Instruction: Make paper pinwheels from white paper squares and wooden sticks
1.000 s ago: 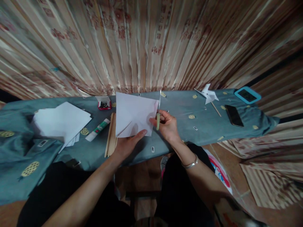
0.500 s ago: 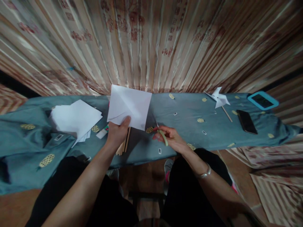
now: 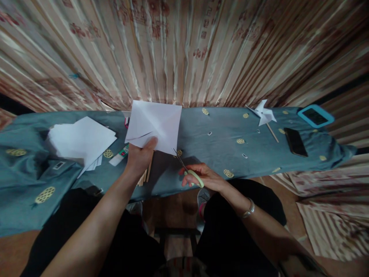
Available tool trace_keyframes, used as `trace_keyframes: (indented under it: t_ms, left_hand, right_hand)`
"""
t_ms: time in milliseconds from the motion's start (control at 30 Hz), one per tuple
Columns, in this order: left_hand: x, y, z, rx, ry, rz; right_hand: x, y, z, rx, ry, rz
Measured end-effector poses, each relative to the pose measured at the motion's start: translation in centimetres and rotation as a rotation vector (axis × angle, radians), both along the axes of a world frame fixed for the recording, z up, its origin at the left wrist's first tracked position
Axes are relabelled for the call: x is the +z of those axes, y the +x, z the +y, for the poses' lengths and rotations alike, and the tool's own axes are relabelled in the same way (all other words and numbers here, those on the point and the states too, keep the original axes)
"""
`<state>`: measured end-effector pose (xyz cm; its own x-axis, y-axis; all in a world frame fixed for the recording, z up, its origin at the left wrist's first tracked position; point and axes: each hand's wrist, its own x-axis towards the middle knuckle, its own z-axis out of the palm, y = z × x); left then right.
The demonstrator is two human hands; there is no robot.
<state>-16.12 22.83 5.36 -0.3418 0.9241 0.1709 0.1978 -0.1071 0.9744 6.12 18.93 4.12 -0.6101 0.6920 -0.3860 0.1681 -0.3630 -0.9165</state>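
Pleated curtains [image 3: 161,57] hang right behind a green patterned cloth [image 3: 216,154], and above that cloth — front and centre — is the white sheet [image 3: 161,115], a slit open near its lower left corner. Left hand [image 3: 142,156] has it by the near edge, thumb pressed on top, fingers underneath out of sight. Right hand [image 3: 203,175] has its fingers curled round the green-handled scissors [image 3: 196,177], tips by the sheet's near right corner; whether they touch, I can't tell. Feather-light stuff, this paper, likely floppy and quick to crease or tear at that slit — best pinched flat on uncut paper, close to the corner being worked.
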Motion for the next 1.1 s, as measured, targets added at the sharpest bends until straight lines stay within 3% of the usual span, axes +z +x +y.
trace_keyframes:
  t_ms: [267,1100]
  left_hand:
    - [-0.04,0.56,-0.64,-0.041,-0.033,-0.075]
    - [0.66,0.54,-0.95,-0.074,-0.028,-0.033]
  right_hand:
    - [0.46,0.00,0.11,-0.021,0.027,0.034]
    - [0.09,-0.23,0.05,-0.059,0.009,0.041]
